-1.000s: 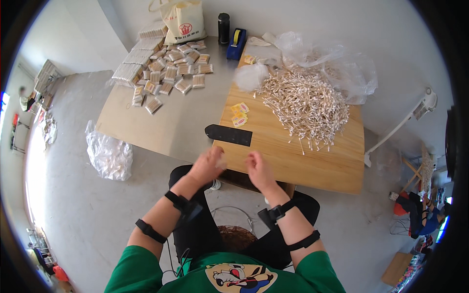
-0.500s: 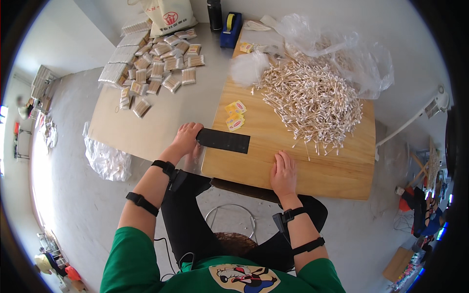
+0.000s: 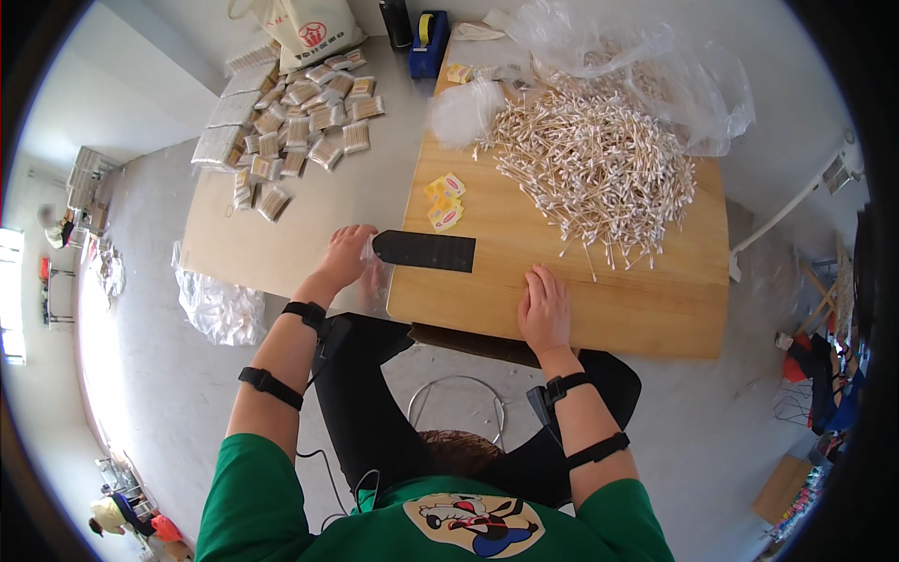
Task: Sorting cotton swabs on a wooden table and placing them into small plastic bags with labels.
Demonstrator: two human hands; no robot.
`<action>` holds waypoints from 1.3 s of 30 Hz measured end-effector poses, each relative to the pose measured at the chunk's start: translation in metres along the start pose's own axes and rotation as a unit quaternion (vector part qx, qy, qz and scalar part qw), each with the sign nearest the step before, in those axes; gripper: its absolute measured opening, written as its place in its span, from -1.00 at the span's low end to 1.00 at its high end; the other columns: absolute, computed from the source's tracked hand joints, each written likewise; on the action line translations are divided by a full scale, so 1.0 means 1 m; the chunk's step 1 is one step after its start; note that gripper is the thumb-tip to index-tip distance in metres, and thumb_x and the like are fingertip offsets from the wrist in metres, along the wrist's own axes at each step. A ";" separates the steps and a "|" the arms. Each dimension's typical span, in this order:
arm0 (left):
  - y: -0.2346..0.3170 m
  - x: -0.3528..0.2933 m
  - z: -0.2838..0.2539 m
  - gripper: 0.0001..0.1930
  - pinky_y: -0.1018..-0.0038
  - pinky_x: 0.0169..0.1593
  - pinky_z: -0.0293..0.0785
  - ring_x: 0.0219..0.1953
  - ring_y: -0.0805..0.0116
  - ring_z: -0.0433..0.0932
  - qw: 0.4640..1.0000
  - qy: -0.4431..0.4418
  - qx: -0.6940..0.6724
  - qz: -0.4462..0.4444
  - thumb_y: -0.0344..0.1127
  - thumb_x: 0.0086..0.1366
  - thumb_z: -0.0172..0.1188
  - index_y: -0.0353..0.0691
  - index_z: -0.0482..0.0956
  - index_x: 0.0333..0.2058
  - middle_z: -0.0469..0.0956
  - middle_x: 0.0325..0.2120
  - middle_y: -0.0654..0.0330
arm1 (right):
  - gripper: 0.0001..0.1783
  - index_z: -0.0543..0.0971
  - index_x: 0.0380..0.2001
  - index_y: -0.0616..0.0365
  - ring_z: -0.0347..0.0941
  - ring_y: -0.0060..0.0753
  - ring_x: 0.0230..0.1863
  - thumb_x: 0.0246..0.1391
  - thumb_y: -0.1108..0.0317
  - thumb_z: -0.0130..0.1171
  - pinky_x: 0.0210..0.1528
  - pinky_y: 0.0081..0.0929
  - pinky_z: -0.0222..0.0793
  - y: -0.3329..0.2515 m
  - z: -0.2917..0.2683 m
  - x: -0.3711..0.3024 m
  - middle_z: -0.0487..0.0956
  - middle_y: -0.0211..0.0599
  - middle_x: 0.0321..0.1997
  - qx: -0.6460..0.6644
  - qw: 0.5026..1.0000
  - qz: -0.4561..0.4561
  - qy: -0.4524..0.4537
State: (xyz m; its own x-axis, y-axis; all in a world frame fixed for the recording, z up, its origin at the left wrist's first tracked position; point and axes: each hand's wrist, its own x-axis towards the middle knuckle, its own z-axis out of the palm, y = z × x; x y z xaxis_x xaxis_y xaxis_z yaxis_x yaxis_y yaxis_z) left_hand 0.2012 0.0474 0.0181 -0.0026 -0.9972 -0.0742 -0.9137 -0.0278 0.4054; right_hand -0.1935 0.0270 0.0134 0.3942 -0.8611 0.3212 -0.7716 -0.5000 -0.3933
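Left hand: the left hand (image 3: 346,255), centre-left of the frame, has bent fingers at the rounded end of the black strip; whether it grips anything cannot be told

Right hand: the right hand (image 3: 546,309), right of centre, rests open with fingers together on the wooden table (image 3: 646,318); nothing seen in it

Black strip: the black strip (image 3: 426,251) lies flat at the centre of the frame, square end on the wood, rounded end reaching left over the grey table (image 3: 281,251)

Yellow cards: a few yellow cards (image 3: 446,199) overlap on the wood, just above the strip

Cotton swabs: a loose pile of cotton swabs (image 3: 599,169) fills the upper right of the wood, a clear plastic bag (image 3: 726,117) behind it

Packed swabs: small swab packets (image 3: 327,114) scattered at upper left, beside neat packet stacks (image 3: 229,112)

Upper edge: cloth bag (image 3: 304,26), dark bottle (image 3: 396,23) and blue tape dispenser (image 3: 427,51), left to right

Floor: white plastic bag (image 3: 220,307) at left, below the grey table's edge
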 end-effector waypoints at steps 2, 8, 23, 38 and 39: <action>0.008 0.002 0.003 -0.46 0.13 0.28 0.25 0.16 -0.03 0.40 1.000 -0.003 0.015 0.006 -0.53 0.03 0.30 -0.11 0.44 0.04 0.52 -0.04 0.08 | -0.65 0.53 -0.04 0.26 0.36 -0.05 0.22 0.05 0.47 0.14 0.22 -0.13 0.32 0.000 0.000 0.000 0.48 -0.13 0.12 -0.004 1.000 0.004 -0.005; 0.022 0.016 0.000 -0.50 0.16 0.30 0.23 0.17 -0.01 0.41 0.997 -0.035 0.062 -0.009 -0.58 0.07 0.16 -0.12 0.44 0.03 0.52 -0.06 0.07 | -0.61 0.52 -0.03 0.20 0.34 -0.08 0.25 0.01 0.43 0.16 0.25 -0.12 0.29 0.005 0.010 -0.006 0.48 -0.17 0.13 -0.018 1.000 0.005 0.012; 0.079 0.018 -0.006 -0.33 0.06 0.46 0.00 0.27 -0.02 0.31 0.983 -0.064 0.128 0.112 -0.57 -0.01 0.13 -0.22 0.33 0.18 0.42 0.10 -0.03 | -0.58 0.48 -0.04 0.19 0.35 -0.08 0.21 -0.04 0.41 0.17 0.22 -0.13 0.28 -0.001 0.010 -0.004 0.46 -0.17 0.10 -0.039 0.999 0.000 0.010; 0.079 0.018 -0.013 -0.24 0.17 0.35 0.28 0.26 -0.07 0.34 0.992 -0.125 0.000 0.031 -0.40 0.06 0.41 -0.17 0.28 0.25 0.42 0.20 0.01 | -0.62 0.48 -0.08 0.19 0.35 -0.07 0.16 -0.03 0.39 0.18 0.18 -0.12 0.30 0.002 0.008 -0.004 0.45 -0.16 0.09 -0.047 0.999 -0.005 0.012; 0.079 0.015 -0.012 -0.24 0.18 0.34 0.29 0.26 -0.08 0.34 0.992 -0.127 -0.010 0.011 -0.40 0.08 0.40 -0.16 0.28 0.26 0.42 0.20 0.01 | -0.62 0.48 -0.08 0.19 0.35 -0.07 0.16 -0.03 0.39 0.18 0.18 -0.12 0.30 0.001 0.008 -0.003 0.45 -0.16 0.09 -0.042 0.999 -0.007 0.016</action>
State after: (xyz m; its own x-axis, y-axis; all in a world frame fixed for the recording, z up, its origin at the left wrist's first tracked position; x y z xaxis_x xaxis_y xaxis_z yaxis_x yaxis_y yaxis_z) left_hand 0.1337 0.0292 0.0600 -0.1274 -0.9484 -0.2903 -0.9040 -0.0094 0.4274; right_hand -0.1913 0.0286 0.0055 0.3902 -0.8499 0.3542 -0.8059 -0.5013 -0.3150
